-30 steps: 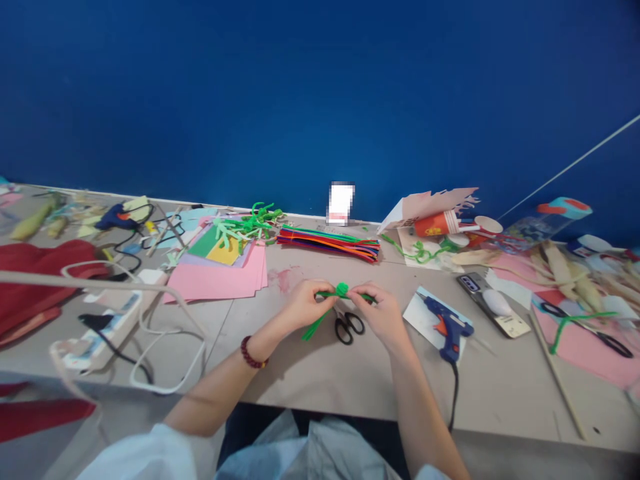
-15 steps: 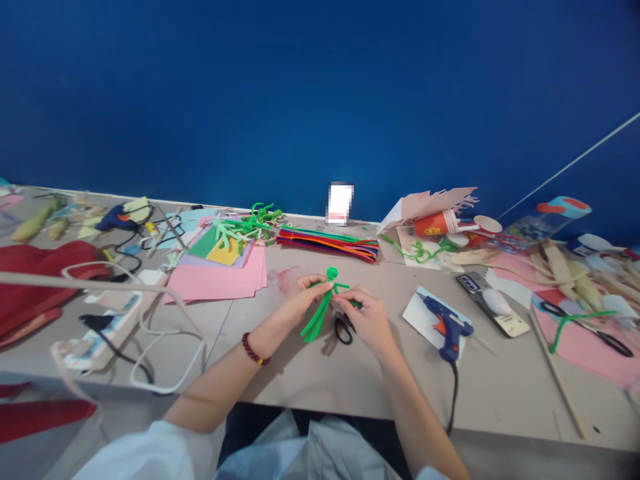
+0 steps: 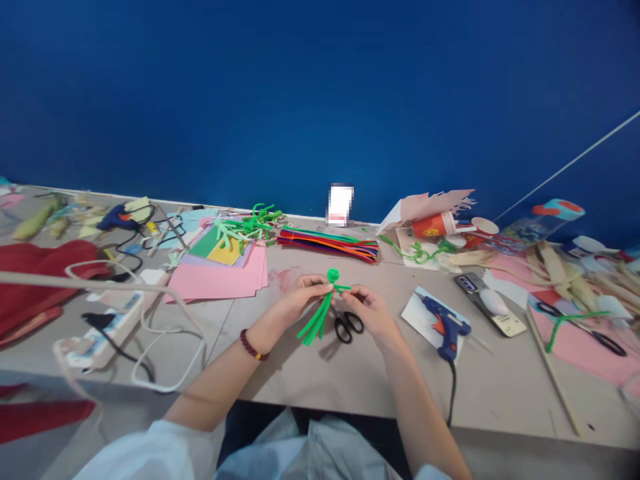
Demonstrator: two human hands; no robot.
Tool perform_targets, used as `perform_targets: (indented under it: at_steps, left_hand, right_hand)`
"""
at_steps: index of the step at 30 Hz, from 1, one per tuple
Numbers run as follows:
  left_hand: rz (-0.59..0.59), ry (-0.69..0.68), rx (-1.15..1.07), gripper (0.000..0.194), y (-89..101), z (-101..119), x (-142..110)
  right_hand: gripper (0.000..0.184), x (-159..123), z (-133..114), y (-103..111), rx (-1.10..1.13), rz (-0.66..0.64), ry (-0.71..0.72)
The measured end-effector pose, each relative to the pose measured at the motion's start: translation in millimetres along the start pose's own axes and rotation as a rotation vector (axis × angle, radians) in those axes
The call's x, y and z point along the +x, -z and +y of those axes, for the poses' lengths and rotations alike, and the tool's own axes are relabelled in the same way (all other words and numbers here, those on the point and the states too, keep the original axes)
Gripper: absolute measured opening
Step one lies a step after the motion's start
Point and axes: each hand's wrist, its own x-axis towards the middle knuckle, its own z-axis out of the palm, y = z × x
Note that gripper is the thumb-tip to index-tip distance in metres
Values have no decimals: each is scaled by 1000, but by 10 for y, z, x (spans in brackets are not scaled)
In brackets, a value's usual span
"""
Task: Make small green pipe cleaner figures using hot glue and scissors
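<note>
My left hand (image 3: 301,298) pinches a green pipe-cleaner figure (image 3: 316,321) just below its coiled round top. Several long green strands hang from it down and to the left, and short ends stick out to the right. My right hand (image 3: 371,309) has its thumb and forefinger closed at the tip of one of those side ends. Beneath the hands, black-handled scissors (image 3: 344,329) lie on the table, with their blades partly hidden by the right hand and the figure.
A bundle of coloured pipe cleaners (image 3: 327,244) lies behind my hands. Pink paper sheets (image 3: 220,283) and a power strip (image 3: 107,330) are to the left. On the right are a blue glue gun (image 3: 447,325), a phone (image 3: 490,305), a wooden stick (image 3: 555,377) and paper cups (image 3: 435,225).
The figure has turned from lying sideways between both hands to coil-up, its strands spreading below. My right hand dropped from it, then came back up to the side end.
</note>
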Motion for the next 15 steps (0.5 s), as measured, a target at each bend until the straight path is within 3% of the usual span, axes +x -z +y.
perform_targets:
  at_steps: [6,10,15]
  left_hand:
    - [-154,62,81,27,1,15,-51]
    - [-139,21,137,26,24,30,-47]
    - [-133,73,110,40,66,57,-32]
  right_hand:
    - [30,1,-62,8,79,74,72]
    - [28,0,-46,64,8,54,120]
    - [19,-1,6,96,-91,-31,216]
